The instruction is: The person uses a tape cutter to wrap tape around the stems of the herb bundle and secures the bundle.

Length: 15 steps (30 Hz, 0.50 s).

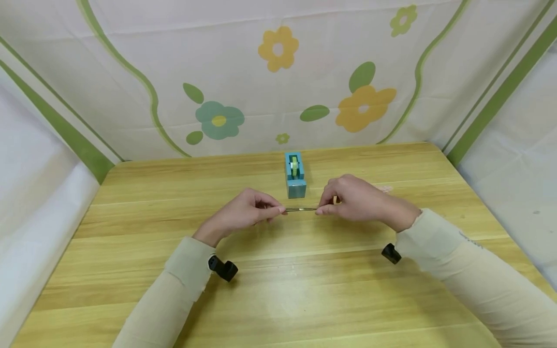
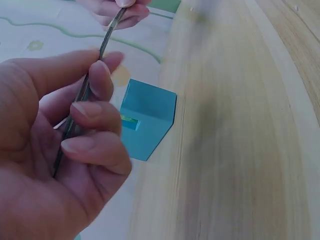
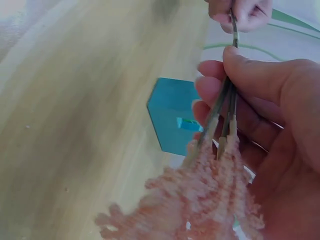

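Note:
A small bunch of thin dark stems [image 1: 297, 210] stretches level between both hands, just in front of a blue tape dispenser [image 1: 297, 189]. My left hand [image 1: 250, 210] pinches one end between thumb and fingertips; in the left wrist view the stems [image 2: 82, 92] run back across its palm. At the other end, my right hand [image 1: 357, 198] grips the stems between thumb and fingers. Fluffy pink flower heads [image 3: 195, 197] hang from them below the right palm in the right wrist view. A pale shiny band [image 3: 235, 37] shows on the stems between the hands.
The dispenser carries a green roll of tape [image 1: 294, 166] and stands toward the back of the wooden table [image 1: 278, 290]. A white curtain [image 1: 148, 29] with printed flowers rises behind the table's back edge. Small black cameras [image 1: 223, 268] sit at both sleeve cuffs.

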Each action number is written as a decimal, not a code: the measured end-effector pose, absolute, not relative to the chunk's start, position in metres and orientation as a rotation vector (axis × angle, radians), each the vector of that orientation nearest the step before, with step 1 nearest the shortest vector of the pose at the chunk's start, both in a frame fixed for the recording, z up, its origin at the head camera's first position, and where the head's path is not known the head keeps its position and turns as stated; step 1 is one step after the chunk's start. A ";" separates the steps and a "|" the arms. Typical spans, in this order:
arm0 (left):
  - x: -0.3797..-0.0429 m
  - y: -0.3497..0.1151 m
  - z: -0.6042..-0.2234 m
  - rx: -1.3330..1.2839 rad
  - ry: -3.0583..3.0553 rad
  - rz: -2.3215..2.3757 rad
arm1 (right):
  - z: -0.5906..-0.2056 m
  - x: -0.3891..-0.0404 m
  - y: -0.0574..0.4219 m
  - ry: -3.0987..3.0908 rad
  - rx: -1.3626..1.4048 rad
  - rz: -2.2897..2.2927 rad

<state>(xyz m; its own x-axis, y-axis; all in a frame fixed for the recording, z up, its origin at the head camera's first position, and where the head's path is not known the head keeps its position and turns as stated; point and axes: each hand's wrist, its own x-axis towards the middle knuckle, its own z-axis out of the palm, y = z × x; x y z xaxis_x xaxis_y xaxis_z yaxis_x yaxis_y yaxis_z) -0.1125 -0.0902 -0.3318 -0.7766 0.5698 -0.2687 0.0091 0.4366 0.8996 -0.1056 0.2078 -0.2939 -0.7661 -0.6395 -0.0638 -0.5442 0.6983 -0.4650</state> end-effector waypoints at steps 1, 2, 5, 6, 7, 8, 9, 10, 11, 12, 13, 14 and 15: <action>-0.113 -0.090 -0.332 0.486 2.141 1.322 | -0.294 -0.105 0.207 2.709 -0.954 -0.628; -0.112 -0.090 -0.332 0.486 2.136 1.309 | -0.294 -0.103 0.206 2.730 -0.956 -0.621; -0.112 -0.091 -0.332 0.474 2.129 1.301 | -0.295 -0.101 0.203 2.776 -0.956 -0.592; -0.112 -0.091 -0.332 0.468 2.132 1.305 | -0.296 -0.100 0.202 2.784 -0.951 -0.583; -0.112 -0.092 -0.333 0.461 2.131 1.316 | -0.296 -0.100 0.202 2.789 -0.941 -0.575; -0.112 -0.092 -0.333 0.461 2.132 1.328 | -0.296 -0.101 0.202 2.790 -0.934 -0.567; -0.112 -0.092 -0.333 0.460 2.135 1.341 | -0.296 -0.101 0.202 2.786 -0.918 -0.560; -0.112 -0.092 -0.333 0.465 2.139 1.355 | -0.295 -0.102 0.202 2.778 -0.907 -0.556; -0.112 -0.092 -0.333 0.469 2.143 1.367 | -0.295 -0.102 0.202 2.763 -0.890 -0.554; -0.112 -0.092 -0.333 0.476 2.151 1.378 | -0.294 -0.103 0.202 2.742 -0.878 -0.556; -0.112 -0.092 -0.333 0.483 2.159 1.388 | -0.294 -0.104 0.203 2.716 -0.873 -0.564; -0.112 -0.091 -0.332 0.489 2.169 1.394 | -0.293 -0.105 0.203 2.687 -0.874 -0.577; -0.112 -0.091 -0.332 0.495 2.178 1.399 | -0.293 -0.106 0.204 2.662 -0.873 -0.588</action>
